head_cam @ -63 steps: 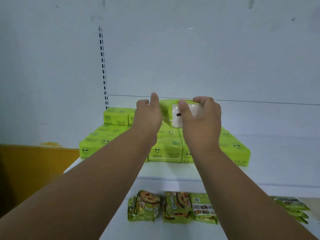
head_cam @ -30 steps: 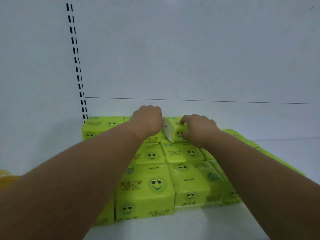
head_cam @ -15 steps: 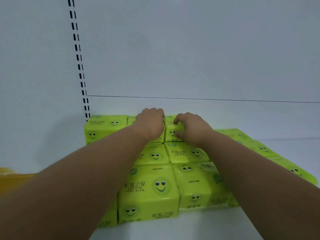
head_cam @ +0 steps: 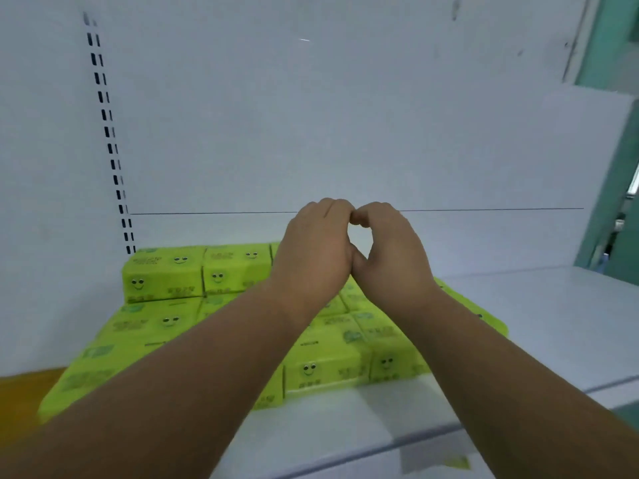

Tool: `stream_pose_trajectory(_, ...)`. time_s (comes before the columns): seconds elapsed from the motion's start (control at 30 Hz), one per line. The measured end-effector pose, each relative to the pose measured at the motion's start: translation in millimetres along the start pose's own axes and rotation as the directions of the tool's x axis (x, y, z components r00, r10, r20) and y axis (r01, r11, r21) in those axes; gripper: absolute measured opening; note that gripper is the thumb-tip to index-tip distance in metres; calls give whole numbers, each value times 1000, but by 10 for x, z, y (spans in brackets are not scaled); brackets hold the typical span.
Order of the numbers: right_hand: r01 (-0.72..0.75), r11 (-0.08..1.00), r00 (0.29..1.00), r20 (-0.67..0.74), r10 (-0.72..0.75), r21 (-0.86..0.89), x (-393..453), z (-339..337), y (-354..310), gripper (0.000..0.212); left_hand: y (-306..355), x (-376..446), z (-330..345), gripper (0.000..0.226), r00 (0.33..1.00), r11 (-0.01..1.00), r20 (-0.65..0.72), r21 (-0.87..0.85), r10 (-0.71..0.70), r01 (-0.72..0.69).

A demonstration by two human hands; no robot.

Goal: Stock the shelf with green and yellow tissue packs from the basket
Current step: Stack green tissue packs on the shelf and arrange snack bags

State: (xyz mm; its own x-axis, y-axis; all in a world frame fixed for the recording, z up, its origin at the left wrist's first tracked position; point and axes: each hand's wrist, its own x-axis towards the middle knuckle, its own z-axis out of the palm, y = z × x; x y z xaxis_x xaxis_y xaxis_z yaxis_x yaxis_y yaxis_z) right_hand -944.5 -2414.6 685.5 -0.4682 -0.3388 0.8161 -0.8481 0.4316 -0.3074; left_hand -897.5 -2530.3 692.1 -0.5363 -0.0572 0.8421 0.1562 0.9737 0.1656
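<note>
- Shelf board (head_cam: 539, 316), white — its front edge is lying nearest the camera, with bare surface stretching to the right of the stack.
- Tissue packs (head_cam: 325, 361), green and yellow with smiley faces — they are sitting on the board in rows, the stack running from the front edge back to the rear wall, and a raised tier (head_cam: 197, 271) is standing at the stack's back left.
- Left hand (head_cam: 316, 252) and right hand (head_cam: 389, 254) — both are hovering above the back of the stack, fingers curled, fingertips touching each other, holding nothing. Half a second ago they were pressing a pack into the rear tier; that pack is now sitting there, mostly hidden behind the hands, and they are lifting clear.
- Judgement: this placement is looking finished, so the basket, out of view, is probably the next stop.
- Rear wall (head_cam: 311, 115) and slotted upright (head_cam: 110, 146) — standing behind the stack.
</note>
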Motion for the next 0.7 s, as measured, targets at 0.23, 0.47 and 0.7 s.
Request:
stream_pose_trajectory(0.23,-53,997,991,-123,60,59,-1054,-1155,568,30,1386,-564,424,37,996,953,6,-290,93,-87)
stream_pose_trajectory(0.47,-216,975,971,-116,208,-60,-2180,-2315,1507,36,2856,-1176,1301,39,987,856,112,-515,118,-44)
stream_pose_trajectory(0.7,-564,825,826,-7,564,-11,-3789,-2694,2410,28,3808,-2352,2295,47,851,830,496,-538,169,149)
